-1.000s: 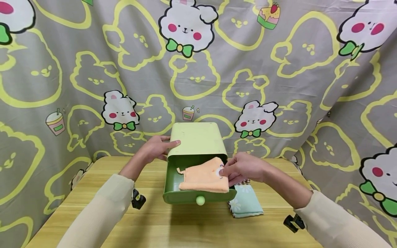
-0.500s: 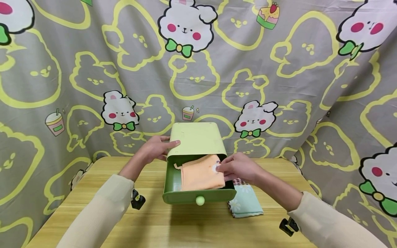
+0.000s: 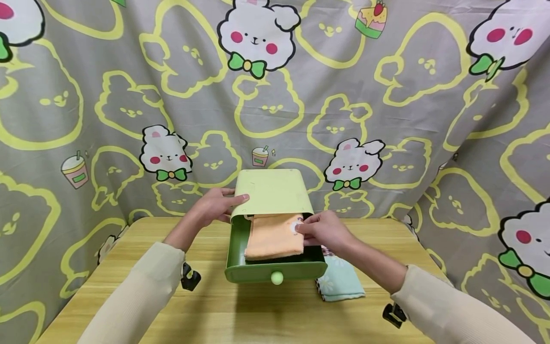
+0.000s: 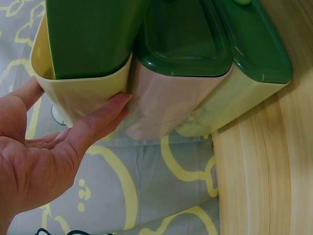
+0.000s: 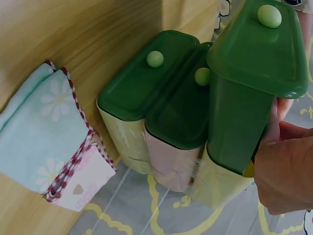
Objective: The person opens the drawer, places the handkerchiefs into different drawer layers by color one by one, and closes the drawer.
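An orange folded cloth (image 3: 275,236) lies partly inside the pulled-out green top drawer (image 3: 275,273), its rear part under the pale yellow housing (image 3: 272,191). My right hand (image 3: 328,231) pinches the cloth's right edge; in the right wrist view the drawer's side hides the fingertips of the right hand (image 5: 286,166). My left hand (image 3: 215,206) rests against the housing's upper left corner, thumb on top. Seen from the left wrist, the straight fingers of the left hand (image 4: 54,152) press along the housing's side (image 4: 85,93).
Below the top drawer, two more green-fronted drawers (image 5: 146,78) with round knobs form a stack, one with a pink housing (image 4: 156,98). Right of the stack, a light blue flowered cloth (image 3: 341,279) lies folded on the wooden table (image 3: 206,306). A patterned curtain (image 3: 275,114) hangs behind.
My right hand and the orange cloth have moved back and slightly left, deeper into the drawer. The cloth's front edge has drawn away from the drawer front. My left hand has stayed in place.
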Motion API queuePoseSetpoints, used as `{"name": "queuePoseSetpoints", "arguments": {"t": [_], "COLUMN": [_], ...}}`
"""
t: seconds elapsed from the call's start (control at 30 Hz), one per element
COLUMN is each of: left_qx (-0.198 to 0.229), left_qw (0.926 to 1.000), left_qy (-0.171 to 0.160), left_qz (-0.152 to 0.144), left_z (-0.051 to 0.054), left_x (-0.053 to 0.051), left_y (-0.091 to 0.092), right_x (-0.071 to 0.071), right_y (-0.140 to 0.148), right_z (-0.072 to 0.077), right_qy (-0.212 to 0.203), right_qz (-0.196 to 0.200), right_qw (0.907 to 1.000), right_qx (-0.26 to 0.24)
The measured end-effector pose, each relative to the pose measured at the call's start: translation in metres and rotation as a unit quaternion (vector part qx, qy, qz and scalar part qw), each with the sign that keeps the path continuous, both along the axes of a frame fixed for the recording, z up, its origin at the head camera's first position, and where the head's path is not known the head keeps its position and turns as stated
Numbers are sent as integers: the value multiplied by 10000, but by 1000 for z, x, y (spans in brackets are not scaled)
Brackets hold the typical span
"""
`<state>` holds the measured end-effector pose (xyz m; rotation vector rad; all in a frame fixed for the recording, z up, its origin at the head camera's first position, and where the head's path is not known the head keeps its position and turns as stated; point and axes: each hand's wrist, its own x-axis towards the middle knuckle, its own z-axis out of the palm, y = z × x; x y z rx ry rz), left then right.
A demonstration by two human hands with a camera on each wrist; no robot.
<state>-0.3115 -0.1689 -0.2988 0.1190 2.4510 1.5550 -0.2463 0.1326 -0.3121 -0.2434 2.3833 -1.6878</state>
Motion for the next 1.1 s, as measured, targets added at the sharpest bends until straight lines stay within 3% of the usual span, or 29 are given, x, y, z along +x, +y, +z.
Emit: {"name": "queuePoseSetpoints", "arguments": {"t": [0.27,0.5,0.7,1.1], "left_qx": [12,-34,-22,-22], "left_qw": [10000,10000,10000,10000], "left_qy": [-1,7,-4,-17], "left_qz": [-10,-8,-6,7], "left_z": [0,1,1,1], "left_x": [0,1,1,1], "left_y": [0,0,0,1], "right_x": [1,3,4,5], "right_y": [-1,1,2,0], "right_z": [0,5,6,2], "right_qy": [-52,-558,-840,-350], "right_qz": [80,571,740,350], "right_qw": [9999,9958,9928,9983], "right_qx": [-67,-439,-421,-301]}}
